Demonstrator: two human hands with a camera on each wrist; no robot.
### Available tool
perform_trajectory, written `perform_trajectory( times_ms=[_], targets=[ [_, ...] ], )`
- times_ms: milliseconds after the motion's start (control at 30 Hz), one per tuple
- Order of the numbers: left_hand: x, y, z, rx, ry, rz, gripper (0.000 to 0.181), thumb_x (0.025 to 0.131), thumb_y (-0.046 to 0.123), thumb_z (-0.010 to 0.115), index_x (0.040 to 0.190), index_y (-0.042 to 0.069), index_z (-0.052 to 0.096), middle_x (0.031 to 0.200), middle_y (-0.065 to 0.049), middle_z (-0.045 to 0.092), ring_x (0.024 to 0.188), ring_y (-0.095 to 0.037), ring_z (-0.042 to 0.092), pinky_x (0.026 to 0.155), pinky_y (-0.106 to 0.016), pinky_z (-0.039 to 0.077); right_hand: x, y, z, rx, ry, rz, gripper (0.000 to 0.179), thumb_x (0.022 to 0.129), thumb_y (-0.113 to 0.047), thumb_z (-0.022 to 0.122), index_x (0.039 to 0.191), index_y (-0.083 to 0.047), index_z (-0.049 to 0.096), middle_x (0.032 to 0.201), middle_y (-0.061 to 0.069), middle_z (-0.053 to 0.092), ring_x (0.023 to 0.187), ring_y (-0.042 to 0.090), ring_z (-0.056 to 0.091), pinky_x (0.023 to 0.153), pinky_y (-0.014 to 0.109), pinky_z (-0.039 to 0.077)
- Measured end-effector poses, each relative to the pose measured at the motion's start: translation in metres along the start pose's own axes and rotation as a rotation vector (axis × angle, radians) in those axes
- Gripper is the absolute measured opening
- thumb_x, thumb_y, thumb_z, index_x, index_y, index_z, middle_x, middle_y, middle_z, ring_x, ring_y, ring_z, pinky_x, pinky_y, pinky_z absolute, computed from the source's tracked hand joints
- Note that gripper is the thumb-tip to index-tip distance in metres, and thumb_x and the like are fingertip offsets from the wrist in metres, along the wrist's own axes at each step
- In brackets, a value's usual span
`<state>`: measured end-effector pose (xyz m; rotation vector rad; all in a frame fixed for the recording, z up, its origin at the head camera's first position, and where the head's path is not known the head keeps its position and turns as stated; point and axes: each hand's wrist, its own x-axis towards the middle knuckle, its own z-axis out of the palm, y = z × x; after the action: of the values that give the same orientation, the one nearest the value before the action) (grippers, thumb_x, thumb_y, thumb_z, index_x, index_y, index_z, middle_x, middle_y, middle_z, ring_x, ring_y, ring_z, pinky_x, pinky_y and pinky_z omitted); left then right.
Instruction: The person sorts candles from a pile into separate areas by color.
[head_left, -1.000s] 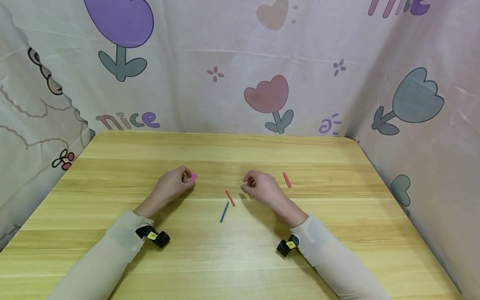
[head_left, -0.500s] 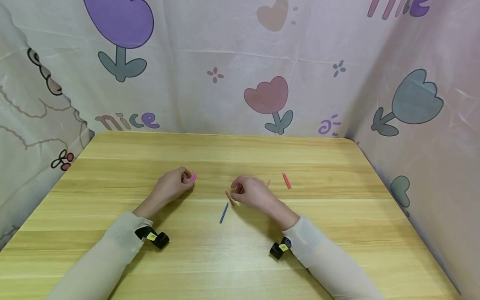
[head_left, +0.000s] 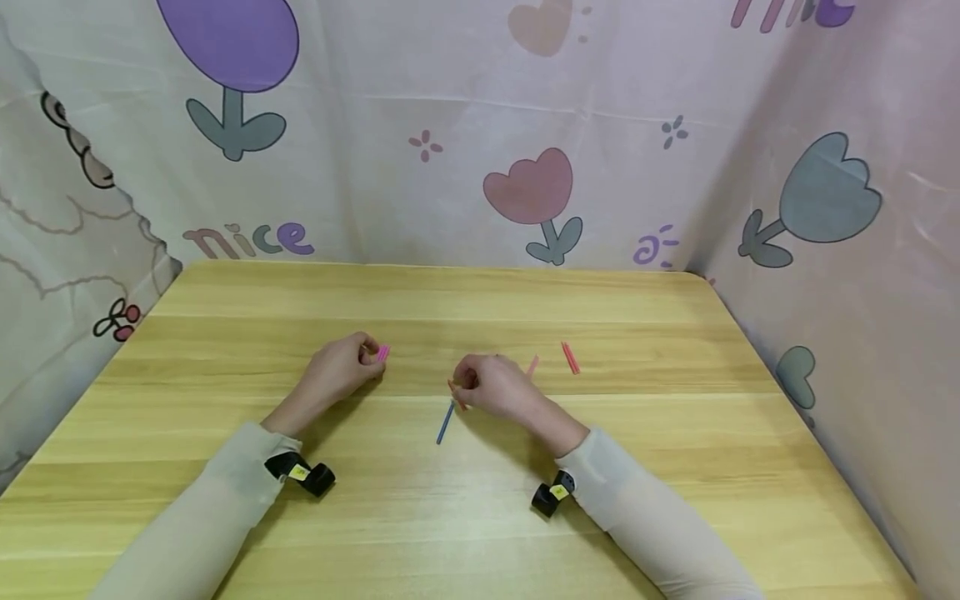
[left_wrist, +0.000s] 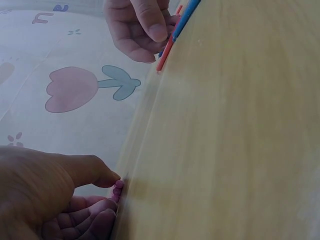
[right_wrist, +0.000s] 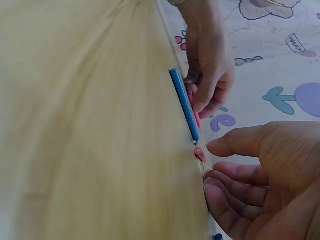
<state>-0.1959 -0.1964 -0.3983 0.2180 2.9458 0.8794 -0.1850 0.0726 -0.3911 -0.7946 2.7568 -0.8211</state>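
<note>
My left hand [head_left: 341, 369] pinches short pink sticks [head_left: 383, 353] between thumb and fingers, low over the table at centre left. In the left wrist view the round ends of the pink sticks [left_wrist: 117, 189] show at the fingertips. My right hand [head_left: 495, 385] is at a red stick [head_left: 462, 407] near the middle, partly hidden by the fingers. In the right wrist view the thumb and fingers [right_wrist: 240, 175] stand apart, with the end of the red stick [right_wrist: 200, 153] just beyond them. A blue stick [head_left: 446, 423] lies on the table close to the red one.
Behind the right hand a pink stick [head_left: 532, 367] lies partly hidden. Farther right is a pair of red sticks [head_left: 571, 357] side by side. A small blue end [right_wrist: 218, 236] shows below the right hand. The wooden table [head_left: 480, 517] meets a printed cloth [head_left: 420, 200] at the back.
My right hand has moved left and slightly down to the red stick, uncovering the pink stick behind it. The left hand stays in place with the pink sticks.
</note>
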Motion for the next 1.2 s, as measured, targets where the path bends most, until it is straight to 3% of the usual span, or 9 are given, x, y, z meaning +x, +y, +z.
perform_trajectory(
  times_ms=[767,1200],
  targets=[
    [-0.0032,-0.0013,0.0019,0.015,0.013,0.013,0.032,0.089,0.021,0.066,0.11,-0.002,0.061,0.078,-0.003,0.061,0.066,-0.017,0.053,0.064,-0.034,0.042,-0.0042,-0.005,0.007,-0.026,0.017,0.013,0.014,0.089,-0.021,0.072,0.099,-0.012,0.067,0.073,-0.007,0.055,0.062,0.008,0.047,0.055,0.023,0.038],
    [-0.0029,-0.0008,0.002,0.015,0.012,0.02,0.031,0.09,0.021,0.066,0.11,-0.002,0.061,0.079,-0.003,0.061,0.067,-0.018,0.053,0.064,-0.034,0.042,-0.0051,-0.005,0.0049,-0.104,0.012,0.028,0.014,0.082,-0.011,0.074,0.094,-0.012,0.068,0.076,-0.008,0.058,0.068,0.01,0.053,0.064,0.027,0.043]
  ],
)
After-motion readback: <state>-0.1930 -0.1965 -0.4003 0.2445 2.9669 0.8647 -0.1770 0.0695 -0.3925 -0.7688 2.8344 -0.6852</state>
